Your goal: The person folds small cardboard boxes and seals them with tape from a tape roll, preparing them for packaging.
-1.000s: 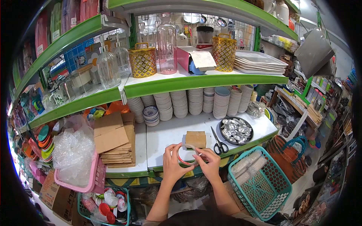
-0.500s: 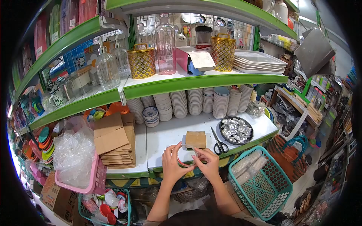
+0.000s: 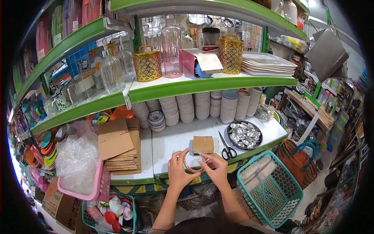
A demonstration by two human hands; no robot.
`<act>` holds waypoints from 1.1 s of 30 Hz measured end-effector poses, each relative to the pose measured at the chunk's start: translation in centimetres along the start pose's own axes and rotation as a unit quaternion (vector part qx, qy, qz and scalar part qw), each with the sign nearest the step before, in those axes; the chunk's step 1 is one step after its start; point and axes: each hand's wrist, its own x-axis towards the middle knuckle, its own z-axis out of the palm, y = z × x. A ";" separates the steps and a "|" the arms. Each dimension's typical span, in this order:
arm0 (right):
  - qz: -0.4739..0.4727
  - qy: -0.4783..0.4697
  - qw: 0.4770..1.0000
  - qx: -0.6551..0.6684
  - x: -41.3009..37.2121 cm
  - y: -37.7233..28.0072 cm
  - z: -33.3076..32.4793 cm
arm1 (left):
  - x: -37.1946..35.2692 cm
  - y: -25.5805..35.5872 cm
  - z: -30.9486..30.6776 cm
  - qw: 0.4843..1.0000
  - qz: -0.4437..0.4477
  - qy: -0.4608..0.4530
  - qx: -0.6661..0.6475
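Note:
A roll of clear tape (image 3: 190, 169) is held up between both hands, above the front edge of the white shelf. My left hand (image 3: 177, 170) grips its left side, fingers along the outside. On the opposite side, my right hand (image 3: 216, 168) has its thumb and fingertips pinched at the roll's edge. Just behind the roll lies a small brown cardboard-coloured box (image 3: 203, 144). Black-handled scissors (image 3: 228, 151) rest to the right of that box, blades pointing away from me.
A dark round tray (image 3: 255, 147) holds several silver-wrapped pieces. Flattened cardboard (image 3: 120, 167) is stacked at the left, beside a pink basket (image 3: 102, 183) of bubble wrap. A teal basket (image 3: 290, 208) with wrapped rolls stands front right. Stacked bowls (image 3: 186, 109) line the back under a green-edged shelf (image 3: 210, 85).

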 end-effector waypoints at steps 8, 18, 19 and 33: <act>-0.013 0.007 1.000 -0.027 -0.1 0.0 -0.1 | -0.2 -0.3 0.2 1.000 0.014 0.011 0.006; -0.037 -0.009 0.998 -0.058 -0.2 -0.5 0.0 | -0.2 -0.2 -0.1 1.000 0.018 0.008 0.011; -0.037 -0.009 0.998 -0.059 -0.3 -0.3 0.1 | -0.2 -0.1 -0.1 1.000 0.025 0.008 0.015; -0.016 0.020 0.998 -0.064 -0.4 0.1 -0.1 | -0.4 -0.3 -0.3 0.999 0.022 -0.026 0.018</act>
